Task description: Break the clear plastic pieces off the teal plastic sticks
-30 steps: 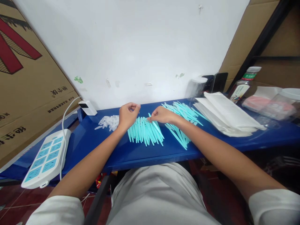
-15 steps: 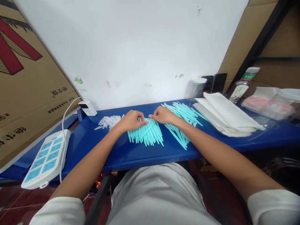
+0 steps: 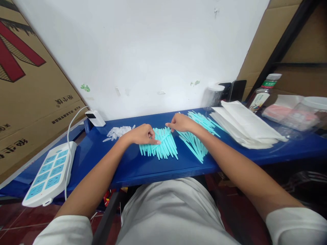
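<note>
Slender turquoise plastic sticks (image 3: 166, 148) lie side by side in a heap on the blue table, with some slanting across the top. Over the heap's left side is my left hand (image 3: 143, 134), its fingers curled and thumb tip low against the sticks. My right hand (image 3: 180, 122) is at the upper right edge of this heap, thumb and finger pinched together. Whatever either pinch holds is too small to make out. Beyond my right wrist spreads a second pile of turquoise sticks (image 3: 201, 122). Small clear plastic pieces (image 3: 119, 132) lie left of my left hand.
A power strip (image 3: 49, 172) with a white cable lies at the left, near a small white device (image 3: 95, 118). White paper-like sheets (image 3: 247, 126), a bottle (image 3: 264, 92) and clear tubs (image 3: 304, 112) occupy the right. A white wall (image 3: 153, 51) rises behind the table.
My hands have moved apart: the right went slightly up and to the right, the left slightly down onto the heap. The piles look much the same.
</note>
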`<move>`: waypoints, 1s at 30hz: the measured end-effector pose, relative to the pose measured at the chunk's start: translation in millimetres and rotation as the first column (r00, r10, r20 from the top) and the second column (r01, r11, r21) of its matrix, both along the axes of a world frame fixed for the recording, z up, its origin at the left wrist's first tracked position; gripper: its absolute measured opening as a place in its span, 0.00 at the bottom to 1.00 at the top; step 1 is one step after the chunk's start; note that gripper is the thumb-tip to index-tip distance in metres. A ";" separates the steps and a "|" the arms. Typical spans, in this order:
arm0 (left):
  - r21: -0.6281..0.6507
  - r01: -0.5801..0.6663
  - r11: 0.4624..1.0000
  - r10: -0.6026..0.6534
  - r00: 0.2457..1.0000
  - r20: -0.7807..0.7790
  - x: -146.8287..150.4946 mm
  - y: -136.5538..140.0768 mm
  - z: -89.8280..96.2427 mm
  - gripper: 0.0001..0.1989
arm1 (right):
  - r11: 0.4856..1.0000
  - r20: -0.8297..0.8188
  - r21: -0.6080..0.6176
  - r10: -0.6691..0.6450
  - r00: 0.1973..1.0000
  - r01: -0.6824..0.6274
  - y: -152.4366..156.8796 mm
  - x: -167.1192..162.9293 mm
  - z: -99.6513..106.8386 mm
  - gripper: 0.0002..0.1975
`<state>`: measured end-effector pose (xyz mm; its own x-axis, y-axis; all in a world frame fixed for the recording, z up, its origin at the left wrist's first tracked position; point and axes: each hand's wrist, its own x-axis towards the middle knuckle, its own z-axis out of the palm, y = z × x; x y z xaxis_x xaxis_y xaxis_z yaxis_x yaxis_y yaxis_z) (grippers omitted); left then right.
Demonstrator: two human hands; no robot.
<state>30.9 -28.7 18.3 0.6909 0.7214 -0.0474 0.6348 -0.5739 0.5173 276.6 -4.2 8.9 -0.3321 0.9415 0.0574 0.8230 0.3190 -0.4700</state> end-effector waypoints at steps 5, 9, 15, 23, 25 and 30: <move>-0.055 0.004 0.999 -0.001 0.998 0.060 4.9 -3.8 -2.1 0.23 | 0.998 0.071 -0.008 -0.055 0.996 0.055 -1.3 3.1 4.8 0.23; -0.059 0.027 0.998 -0.024 0.999 0.044 8.2 -8.2 -0.9 0.21 | 1.000 0.075 -0.008 -0.027 0.997 0.028 -0.4 2.4 3.1 0.22; -0.014 0.018 1.000 -0.018 1.000 -0.023 11.2 -12.0 1.6 0.14 | 0.999 0.047 0.001 -0.038 0.998 0.038 1.5 3.7 1.6 0.20; -0.044 0.009 0.999 -0.008 1.000 0.006 -2.7 -10.6 21.2 0.15 | 1.000 0.033 -0.003 -0.024 0.999 0.024 2.0 5.2 1.9 0.21; -0.050 -0.036 0.998 0.037 0.999 0.022 -14.4 -9.2 32.3 0.15 | 1.000 0.016 0.002 -0.012 1.000 0.012 2.7 5.7 0.4 0.21; -0.120 -0.119 0.986 0.118 0.993 -0.014 -31.7 -3.6 36.0 0.19 | 0.996 -0.049 0.009 0.094 0.994 -0.094 -0.2 1.6 -3.6 0.21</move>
<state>-0.9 -32.3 54.3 0.6002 0.7869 -0.1435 0.6986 -0.4283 0.5731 278.2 -4.4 5.3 -0.4159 0.9057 0.0825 0.7648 0.3974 -0.5072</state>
